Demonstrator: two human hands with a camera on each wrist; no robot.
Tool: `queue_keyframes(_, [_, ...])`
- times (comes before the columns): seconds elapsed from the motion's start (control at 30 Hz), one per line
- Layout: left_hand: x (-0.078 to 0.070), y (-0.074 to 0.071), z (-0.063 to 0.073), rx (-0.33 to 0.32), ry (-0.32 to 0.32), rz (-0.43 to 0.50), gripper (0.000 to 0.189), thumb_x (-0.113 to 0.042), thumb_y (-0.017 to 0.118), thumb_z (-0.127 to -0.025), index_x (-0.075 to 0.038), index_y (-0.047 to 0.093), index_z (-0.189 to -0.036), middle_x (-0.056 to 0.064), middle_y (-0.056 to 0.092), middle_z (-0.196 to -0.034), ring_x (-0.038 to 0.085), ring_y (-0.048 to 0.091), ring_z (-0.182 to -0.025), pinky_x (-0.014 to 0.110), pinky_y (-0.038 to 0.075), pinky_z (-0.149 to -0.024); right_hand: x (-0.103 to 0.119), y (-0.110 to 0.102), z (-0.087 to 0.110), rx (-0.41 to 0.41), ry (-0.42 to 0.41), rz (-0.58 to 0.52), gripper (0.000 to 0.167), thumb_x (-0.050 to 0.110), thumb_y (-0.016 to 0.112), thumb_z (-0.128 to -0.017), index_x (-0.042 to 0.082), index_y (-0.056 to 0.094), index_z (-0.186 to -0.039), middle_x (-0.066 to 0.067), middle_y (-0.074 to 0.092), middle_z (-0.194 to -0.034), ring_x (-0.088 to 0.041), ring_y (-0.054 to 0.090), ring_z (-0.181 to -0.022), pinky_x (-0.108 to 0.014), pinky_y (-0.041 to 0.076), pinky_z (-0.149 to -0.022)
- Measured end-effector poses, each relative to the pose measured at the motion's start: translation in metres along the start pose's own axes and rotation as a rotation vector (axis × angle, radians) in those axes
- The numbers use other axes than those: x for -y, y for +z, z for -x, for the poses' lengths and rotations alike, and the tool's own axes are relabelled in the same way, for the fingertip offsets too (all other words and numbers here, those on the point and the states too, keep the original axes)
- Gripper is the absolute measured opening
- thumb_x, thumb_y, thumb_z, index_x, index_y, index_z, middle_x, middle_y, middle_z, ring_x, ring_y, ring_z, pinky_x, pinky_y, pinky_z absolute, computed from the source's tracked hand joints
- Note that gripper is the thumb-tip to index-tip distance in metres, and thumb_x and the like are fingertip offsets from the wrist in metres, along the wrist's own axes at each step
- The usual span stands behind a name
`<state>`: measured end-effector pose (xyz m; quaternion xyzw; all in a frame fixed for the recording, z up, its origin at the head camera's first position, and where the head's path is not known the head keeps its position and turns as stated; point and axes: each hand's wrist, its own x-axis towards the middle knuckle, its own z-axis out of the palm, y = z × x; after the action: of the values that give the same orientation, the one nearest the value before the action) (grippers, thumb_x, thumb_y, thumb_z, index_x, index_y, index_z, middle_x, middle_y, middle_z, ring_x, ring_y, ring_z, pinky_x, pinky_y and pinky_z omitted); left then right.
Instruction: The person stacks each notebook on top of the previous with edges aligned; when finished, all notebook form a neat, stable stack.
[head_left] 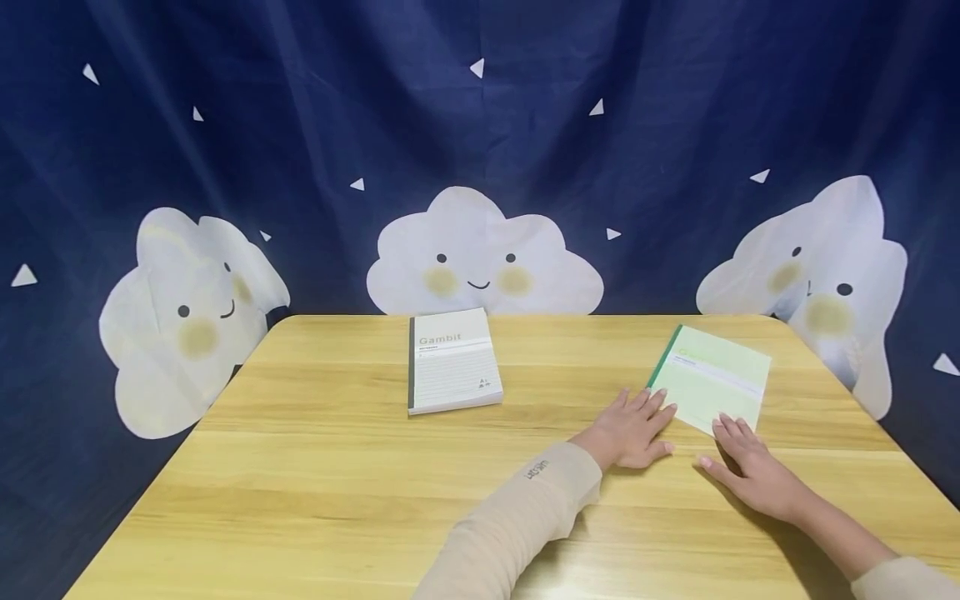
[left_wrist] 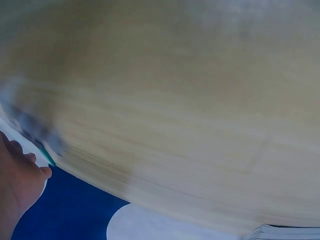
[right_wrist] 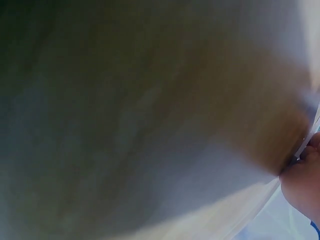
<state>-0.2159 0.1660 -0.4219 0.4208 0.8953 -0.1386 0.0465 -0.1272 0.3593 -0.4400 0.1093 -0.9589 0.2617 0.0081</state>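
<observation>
A pale green notebook (head_left: 716, 375) with a dark green spine lies at an angle on the right part of the table. My left hand (head_left: 630, 429) lies palm down at its near left corner, fingers straight and fingertips at the notebook's edge. Along the near right edge, my right hand (head_left: 757, 479) touches the cover with extended fingertips, thumb spread to the side. In the left wrist view, the left hand (left_wrist: 22, 185) shows at the lower left beside a bit of green spine. The right wrist view catches only part of the right hand (right_wrist: 302, 182) at its edge.
A thick notebook with a grey cover and black spine, marked Gambit (head_left: 455, 362), lies left of centre towards the back of the wooden table (head_left: 315, 492). Behind the table hangs a dark blue curtain (head_left: 315, 108) printed with smiling clouds and small white triangles.
</observation>
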Motion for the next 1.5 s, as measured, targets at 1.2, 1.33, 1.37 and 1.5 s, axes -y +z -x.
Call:
queue_keyframes(1.2, [0.032,0.022,0.039,-0.033,0.093,0.103,0.057,-0.053,0.012,-0.098,-0.028,0.015,-0.149,-0.012,0.009,-0.156,0.008,0.008,-0.144,0.033,0.009,-0.118,0.024,0.019,-0.009,-0.037,-0.157,0.106,0.067,0.030,0.055,-0.092,-0.010,0.030,-0.140,-0.034,0.027,-0.144,-0.048,0.015,-0.137,-0.013,-0.015,-0.108])
queue_keyframes(1.33, [0.038,0.026,0.050,-0.045,0.102,0.118,0.058,-0.054,0.013,-0.097,-0.026,0.016,-0.149,-0.010,0.010,-0.156,0.010,0.009,-0.144,0.034,0.010,-0.118,0.030,0.021,-0.012,-0.023,-0.163,0.101,0.067,0.032,0.055,-0.092,-0.008,0.030,-0.141,-0.032,0.026,-0.145,-0.048,0.016,-0.137,-0.011,-0.015,-0.106])
queue_keyframes(1.37, [0.040,0.027,0.052,-0.050,0.105,0.121,0.059,-0.054,0.013,-0.097,-0.026,0.015,-0.149,-0.010,0.010,-0.156,0.010,0.010,-0.144,0.034,0.010,-0.118,0.031,0.022,-0.013,-0.018,-0.162,0.094,0.067,0.032,0.054,-0.092,-0.007,0.030,-0.141,-0.032,0.026,-0.146,-0.048,0.015,-0.137,-0.014,-0.015,-0.108])
queue_keyframes(1.5, [0.045,0.032,0.060,-0.061,0.114,0.139,0.059,-0.054,0.014,-0.097,-0.025,0.015,-0.149,-0.009,0.009,-0.156,0.011,0.010,-0.144,0.034,0.010,-0.118,0.036,0.024,-0.016,-0.014,-0.173,0.091,0.065,0.032,0.055,-0.092,-0.005,0.032,-0.141,-0.031,0.026,-0.146,-0.049,0.017,-0.136,-0.013,-0.015,-0.107])
